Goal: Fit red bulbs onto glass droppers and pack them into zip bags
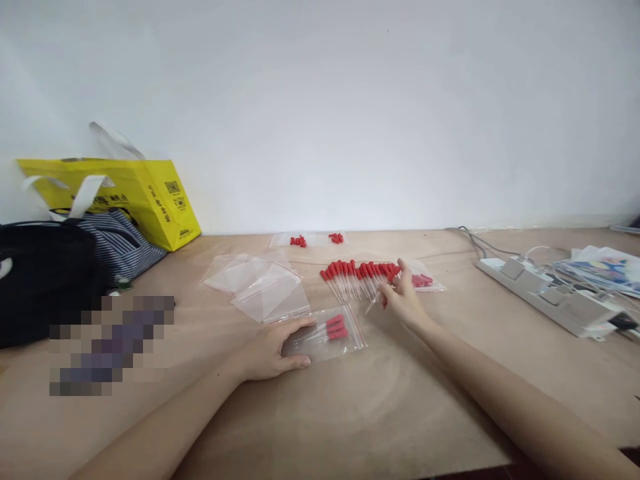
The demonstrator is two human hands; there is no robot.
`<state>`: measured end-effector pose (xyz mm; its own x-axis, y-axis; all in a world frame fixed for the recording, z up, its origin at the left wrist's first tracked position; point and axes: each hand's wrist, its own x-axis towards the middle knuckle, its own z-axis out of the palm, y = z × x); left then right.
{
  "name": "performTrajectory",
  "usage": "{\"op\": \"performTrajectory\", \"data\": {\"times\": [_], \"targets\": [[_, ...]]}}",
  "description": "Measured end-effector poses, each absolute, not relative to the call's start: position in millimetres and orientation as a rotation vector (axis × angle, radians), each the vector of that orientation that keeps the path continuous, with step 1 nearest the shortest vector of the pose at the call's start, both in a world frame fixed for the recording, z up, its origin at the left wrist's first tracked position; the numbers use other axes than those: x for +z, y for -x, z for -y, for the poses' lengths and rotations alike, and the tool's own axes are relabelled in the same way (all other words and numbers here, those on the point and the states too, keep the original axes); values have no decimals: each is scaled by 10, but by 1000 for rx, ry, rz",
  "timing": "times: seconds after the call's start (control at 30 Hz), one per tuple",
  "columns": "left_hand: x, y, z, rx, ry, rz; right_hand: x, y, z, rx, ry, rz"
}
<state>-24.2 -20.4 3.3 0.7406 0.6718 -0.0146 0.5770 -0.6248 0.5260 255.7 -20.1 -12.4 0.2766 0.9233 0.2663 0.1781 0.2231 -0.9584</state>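
Note:
My left hand (273, 350) rests on the table at the left end of a clear zip bag (353, 333), its thumb and fingers spread apart over that end. Inside this bag lie several glass droppers with red rubber bulbs (337, 328), bulbs toward the right. My right hand (401, 297) pinches a single dropper (393, 275), its glass tip slanting down to the left. Just behind the fingers is a row of loose droppers (350, 273), red bulbs pointing away from me. Another clear bag (434, 285) with red bulbs lies partly behind my right hand.
Flat clear zip bags (270, 293) overlap left of the row. Farther back, small red bulbs (299, 241) lie on a clear sheet. A white power strip (540, 300) with cables and some papers (600, 267) are at right. A yellow bag (175, 207) and a black bag (45, 280) stand left.

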Motion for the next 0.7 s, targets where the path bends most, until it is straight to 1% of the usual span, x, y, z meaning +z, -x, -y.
{"op": "performTrajectory", "data": {"times": [0.17, 0.47, 0.6, 0.7], "targets": [[15, 173, 235, 297, -2437, -956, -305, -2524, 481, 779, 1219, 1027], [24, 152, 268, 312, -2476, -947, -276, -2331, 562, 992, 1082, 904], [3, 156, 260, 312, -2485, -950, -262, -2317, 613, 1108, 1085, 898], [12, 153, 260, 300, -2491, -944, -289, -2354, 616, 1136, 1129, 1025]]}}
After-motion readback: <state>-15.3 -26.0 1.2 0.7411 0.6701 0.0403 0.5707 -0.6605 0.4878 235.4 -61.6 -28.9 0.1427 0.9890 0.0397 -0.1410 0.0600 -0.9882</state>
